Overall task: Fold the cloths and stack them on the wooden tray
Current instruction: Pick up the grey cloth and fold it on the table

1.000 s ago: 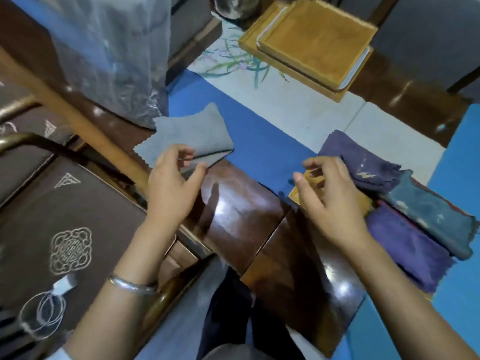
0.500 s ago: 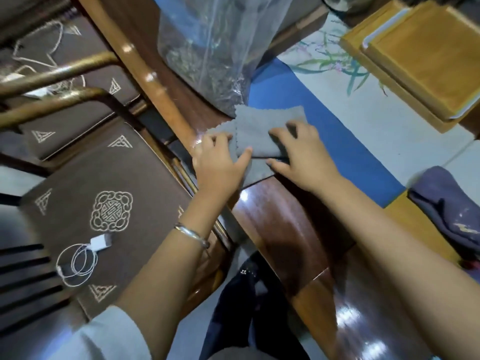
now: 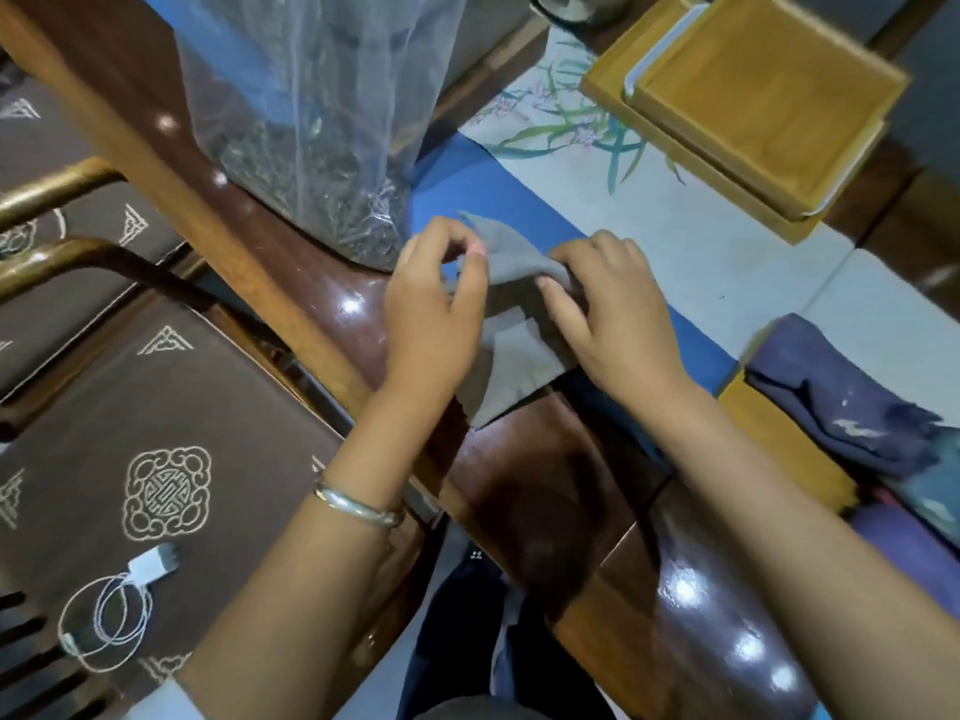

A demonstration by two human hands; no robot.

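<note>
— Pinching the grey cloth (image 3: 511,356), were both hands?
— Yes. The left hand (image 3: 431,324) nipped a raised corner between thumb and forefinger; the right hand (image 3: 613,324) curled over a bunched fold, thumb beneath, it seemed.
— Room around them?
— A clear plastic bag (image 3: 322,122) stood just beyond the left hand; the glossy table edge (image 3: 322,324) ran just left of it. Past the right wrist, soft purple cloths (image 3: 831,397) lay on the wooden tray (image 3: 779,439).
</note>
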